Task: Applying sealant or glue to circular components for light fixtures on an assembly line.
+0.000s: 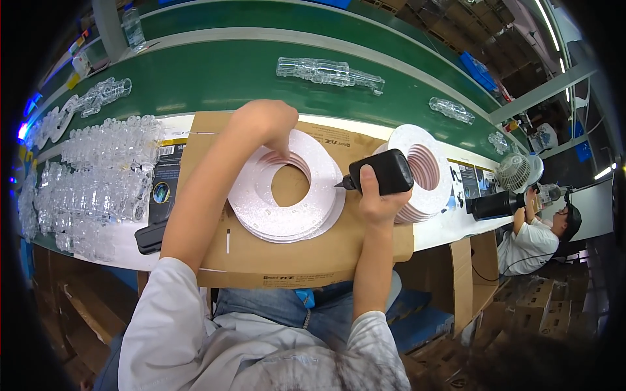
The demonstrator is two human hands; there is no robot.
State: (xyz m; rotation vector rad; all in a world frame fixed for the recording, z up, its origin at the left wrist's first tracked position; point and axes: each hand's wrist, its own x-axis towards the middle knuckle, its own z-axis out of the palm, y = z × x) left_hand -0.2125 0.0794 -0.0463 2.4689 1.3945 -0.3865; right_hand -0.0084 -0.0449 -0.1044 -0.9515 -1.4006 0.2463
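A stack of flat white rings [261, 205] lies on brown cardboard in front of me, with reddish layers showing around its centre hole. My left hand [270, 124] bends over the far rim of this stack, its fingers curled down beside the hole and closed on the upper ring. My right hand [381, 202] is closed around a black squeeze bottle [389, 171] with a pointed black nozzle. The bottle is tilted sideways, and its tip points left at the right edge of the rings. Just beyond the bottle stands a second, taller stack of white rings [411, 140].
The cardboard sheet [215, 260] covers the near bench. Many clear plastic parts [98, 169] are piled at left, by a black object [150, 236]. Clear parts [326, 72] lie on the green belt [228, 85]. A fan [515, 171] and a seated person [538, 238] are at right.
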